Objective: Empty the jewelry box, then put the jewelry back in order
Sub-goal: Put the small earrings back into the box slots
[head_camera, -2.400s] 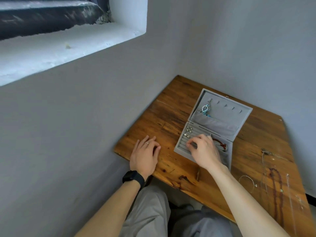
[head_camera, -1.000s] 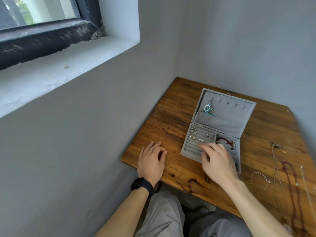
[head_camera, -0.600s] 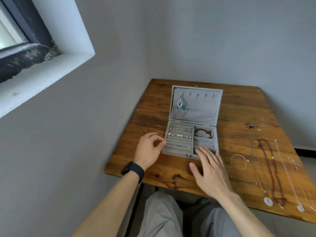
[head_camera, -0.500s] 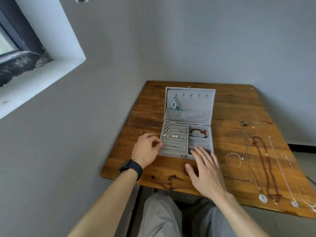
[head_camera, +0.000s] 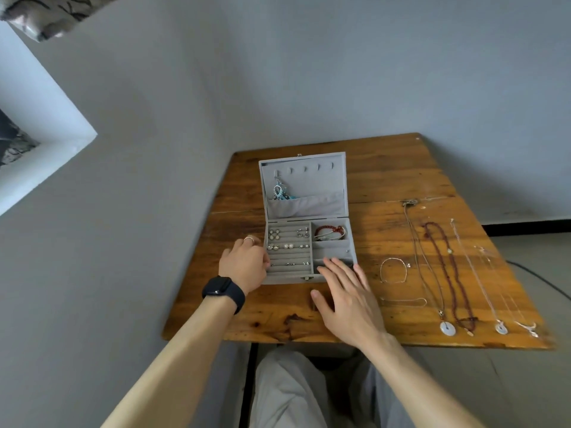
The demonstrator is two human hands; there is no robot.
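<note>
A grey velvet jewelry box (head_camera: 330,253) stands open on the wooden table (head_camera: 386,180), lid upright. Several earrings (head_camera: 287,246) sit in its ring rows, a red bead bracelet (head_camera: 330,231) lies in the top right compartment, and a blue-silver pendant (head_camera: 279,192) hangs in the lid. My left hand (head_camera: 244,263) rests curled against the box's left front corner. My right hand (head_camera: 347,296) is flat with fingers spread, its fingertips over the front right compartment, holding nothing. Several necklaces (head_camera: 445,270) and a thin bracelet (head_camera: 393,270) lie on the table to the right.
Grey walls close in the table at the left and the back. A window recess (head_camera: 46,125) is at the upper left. My knees in grey trousers (head_camera: 293,390) are under the table's front edge. A dark cable (head_camera: 537,276) runs on the floor at right.
The view has swung right and squared up on the box. My right hand drew back from the ring rows to the front right corner. My left hand moved up against the box's left side.
</note>
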